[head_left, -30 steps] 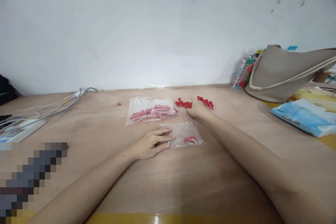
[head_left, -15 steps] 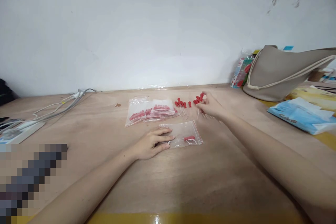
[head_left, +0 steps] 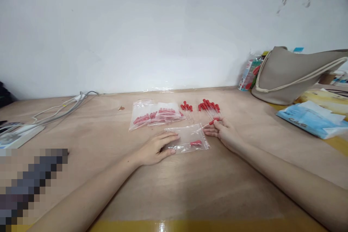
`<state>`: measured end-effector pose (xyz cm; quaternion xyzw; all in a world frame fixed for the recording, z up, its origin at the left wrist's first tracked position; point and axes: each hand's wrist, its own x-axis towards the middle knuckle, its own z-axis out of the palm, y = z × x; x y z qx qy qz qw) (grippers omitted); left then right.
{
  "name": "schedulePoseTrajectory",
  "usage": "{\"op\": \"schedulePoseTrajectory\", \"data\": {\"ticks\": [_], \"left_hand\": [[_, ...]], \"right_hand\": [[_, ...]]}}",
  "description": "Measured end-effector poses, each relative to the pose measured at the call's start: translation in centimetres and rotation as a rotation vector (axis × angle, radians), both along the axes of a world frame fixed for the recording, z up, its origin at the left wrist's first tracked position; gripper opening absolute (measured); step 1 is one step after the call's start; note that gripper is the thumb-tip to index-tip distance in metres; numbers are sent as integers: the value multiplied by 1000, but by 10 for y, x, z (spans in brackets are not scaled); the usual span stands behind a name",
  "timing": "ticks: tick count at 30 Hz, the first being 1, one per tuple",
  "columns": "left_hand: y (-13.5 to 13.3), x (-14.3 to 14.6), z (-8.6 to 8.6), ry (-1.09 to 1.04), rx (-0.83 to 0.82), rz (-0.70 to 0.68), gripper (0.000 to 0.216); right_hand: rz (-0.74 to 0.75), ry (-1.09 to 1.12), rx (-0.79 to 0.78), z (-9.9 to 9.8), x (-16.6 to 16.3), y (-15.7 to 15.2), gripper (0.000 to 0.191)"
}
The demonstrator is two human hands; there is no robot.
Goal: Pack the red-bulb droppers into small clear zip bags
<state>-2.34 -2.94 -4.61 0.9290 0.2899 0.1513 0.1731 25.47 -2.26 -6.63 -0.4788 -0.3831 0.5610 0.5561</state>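
Observation:
My left hand [head_left: 157, 148] lies with its fingers stretched out over the left end of a clear zip bag [head_left: 186, 136]. Inside that bag is a dropper with a red bulb [head_left: 195, 143]. Between the thumb and fingers of my right hand [head_left: 223, 132] is another red-bulbed dropper [head_left: 213, 121], its clear tube pointing left over the bag's right edge. Behind it lies a cluster of loose droppers [head_left: 208, 105], and a smaller group of droppers [head_left: 186, 107] sits to its left. Filled bags of droppers [head_left: 154, 114] overlap on the table behind my left hand.
Cables [head_left: 73, 107] and a power strip [head_left: 24, 134] are at the left, near a pixelated dark object [head_left: 35, 185]. On the right stand a grey bag [head_left: 290, 74], a blue tissue pack [head_left: 310, 117] and a clear plastic package [head_left: 248, 74] by the wall.
My right hand has come from the loose cluster toward me, bringing one dropper to the zip bag's open-looking right edge. My left hand has stayed on the bag.

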Motion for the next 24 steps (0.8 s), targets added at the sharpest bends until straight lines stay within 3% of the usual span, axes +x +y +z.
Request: {"op": "schedulePoseTrajectory", "data": {"ticks": [5, 11, 15, 19, 24], "left_hand": [[-1, 1, 2, -12, 5, -10, 48], [-2, 1, 4, -11, 20, -1, 49], [-2, 2, 4, -16, 26, -4, 49], [-1, 1, 3, -8, 28, -1, 48], [0, 1, 0, -18, 27, -8, 45]], "right_hand": [[233, -181, 37, -2, 12, 1, 27], [548, -429, 94, 10, 10, -2, 34], [519, -471, 169, 8, 0, -2, 35], [400, -385, 90, 4, -7, 0, 33], [550, -493, 168, 8, -3, -2, 32]]}}
